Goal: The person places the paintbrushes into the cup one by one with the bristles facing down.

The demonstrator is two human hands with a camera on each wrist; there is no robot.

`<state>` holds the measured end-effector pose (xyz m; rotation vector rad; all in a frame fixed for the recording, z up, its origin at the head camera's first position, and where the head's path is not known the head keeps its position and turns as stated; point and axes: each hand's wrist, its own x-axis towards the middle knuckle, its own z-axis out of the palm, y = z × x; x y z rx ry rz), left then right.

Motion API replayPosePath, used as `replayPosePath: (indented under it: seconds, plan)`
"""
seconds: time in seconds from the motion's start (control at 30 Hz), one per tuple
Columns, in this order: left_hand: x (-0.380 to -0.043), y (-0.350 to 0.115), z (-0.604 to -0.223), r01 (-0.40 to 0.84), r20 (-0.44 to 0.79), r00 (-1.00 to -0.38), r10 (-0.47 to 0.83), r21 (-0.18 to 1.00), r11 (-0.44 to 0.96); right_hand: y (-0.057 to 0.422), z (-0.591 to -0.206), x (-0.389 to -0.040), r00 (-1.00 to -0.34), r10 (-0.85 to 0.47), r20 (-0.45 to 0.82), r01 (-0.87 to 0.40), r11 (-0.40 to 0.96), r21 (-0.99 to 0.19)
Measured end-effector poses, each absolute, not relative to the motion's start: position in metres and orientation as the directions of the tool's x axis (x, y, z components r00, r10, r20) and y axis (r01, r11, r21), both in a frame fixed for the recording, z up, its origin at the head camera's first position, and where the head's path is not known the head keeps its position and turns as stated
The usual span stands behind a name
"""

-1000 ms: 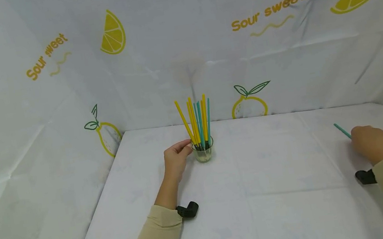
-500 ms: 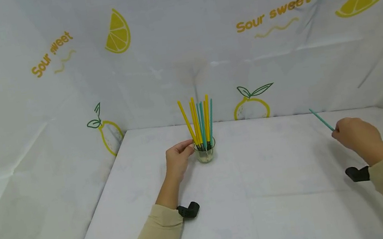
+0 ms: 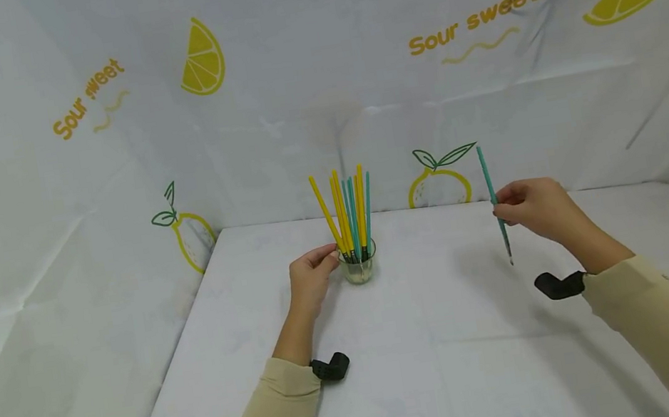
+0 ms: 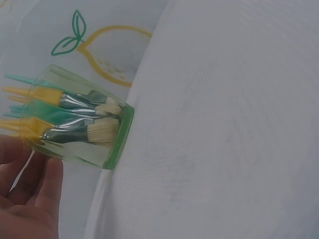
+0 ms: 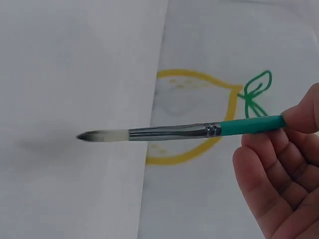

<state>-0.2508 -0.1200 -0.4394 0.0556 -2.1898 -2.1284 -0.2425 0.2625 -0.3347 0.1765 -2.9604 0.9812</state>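
Note:
A small clear glass (image 3: 359, 273) with a greenish base stands upright on the table, holding several yellow and teal paintbrushes (image 3: 344, 218), bristles down. At the glass's left side my left hand (image 3: 309, 277) pinches its rim between thumb and fingers. In the left wrist view, flat brush bristles (image 4: 103, 130) show through the glass wall (image 4: 75, 152). Over to the right, my right hand (image 3: 535, 207) holds a teal paintbrush (image 3: 488, 175) between thumb and fingertips, nearly vertical above the table. Its round, dark-tipped bristles (image 5: 102, 135) point down, seen in the right wrist view.
The table (image 3: 438, 380) wears a plain white cover. Behind it hangs a white sheet (image 3: 308, 119) printed with lemons and lettering. A black wrist camera (image 3: 560, 285) sits below each hand.
My right hand has lifted the teal paintbrush off the right side of the table, carried it left and turned it bristles down. My left hand has stayed at the glass.

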Motion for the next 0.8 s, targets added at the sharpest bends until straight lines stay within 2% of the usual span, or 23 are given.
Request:
replayPosePath:
  seconds: [0.2, 0.33, 0.63, 0.8]
  plan:
    - [-0.251, -0.121, -0.438, 0.035, 0.036, -0.996, -0.084, 0.999, 0.018, 0.222, -0.330, -0.250, -0.990, -0.119, 0.070, -0.131, 0.645, -0.753]
    - [-0.252, -0.122, -0.438, 0.024, 0.025, -0.997, -0.072, 1.000, 0.010, 0.186, -0.328, -0.255, -0.981, -0.139, 0.138, -0.191, 0.538, -0.821]
    - [-0.238, -0.121, -0.417, 0.037, 0.038, -0.998, -0.042, 0.999, 0.022, 0.110, -0.328, -0.263, -0.959, -0.117, 0.259, -0.284, 0.398, -0.872]
    - [-0.246, -0.122, -0.431, 0.055, 0.056, -0.997, -0.059, 0.998, 0.023, 0.086, -0.337, -0.268, -0.952, -0.086, 0.293, -0.304, 0.325, -0.895]
